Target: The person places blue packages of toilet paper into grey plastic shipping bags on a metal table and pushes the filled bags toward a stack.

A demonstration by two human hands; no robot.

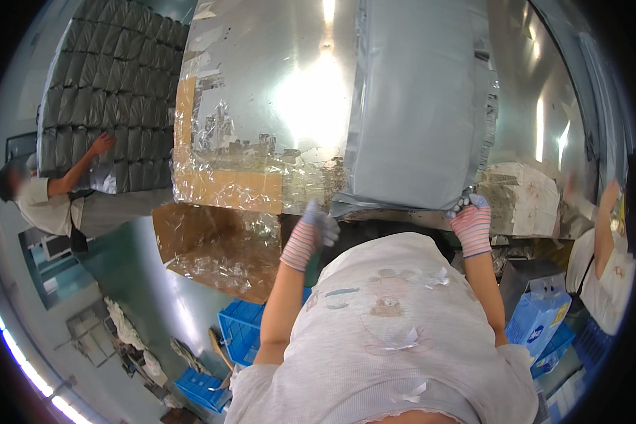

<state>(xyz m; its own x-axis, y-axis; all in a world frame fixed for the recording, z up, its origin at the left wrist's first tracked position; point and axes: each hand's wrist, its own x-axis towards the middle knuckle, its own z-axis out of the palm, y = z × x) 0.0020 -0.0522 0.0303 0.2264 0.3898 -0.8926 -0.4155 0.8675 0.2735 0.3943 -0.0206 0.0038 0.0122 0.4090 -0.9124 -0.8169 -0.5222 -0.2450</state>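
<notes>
**Head view: a grey bag held by its near edge on a steel bench**

Head view, looking down over the person's chest. A large, flat grey bag (417,106) lies lengthwise on the shiny metal bench (290,63), its near edge at the bench's front rim. The right hand (471,220), in a pink-striped glove, is closed on the bag's near right corner. The left hand (311,237), gloved alike, hangs curled just below the bench edge, near the bag's near left corner; whether it pinches anything cannot be told. Judged from this, the bag is laid out on the bench and held by its corner; nothing shows whether it is sealed.

To the left, brown cardboard (219,212) under crinkled clear film covers the bench corner and hangs over its front. Far left, a second person's hand rests on a stack of dark grey packs (113,78) in even rows. Below, blue crates (244,332) stand on the floor; at lower right sits a blue-and-white carton (537,318).
</notes>
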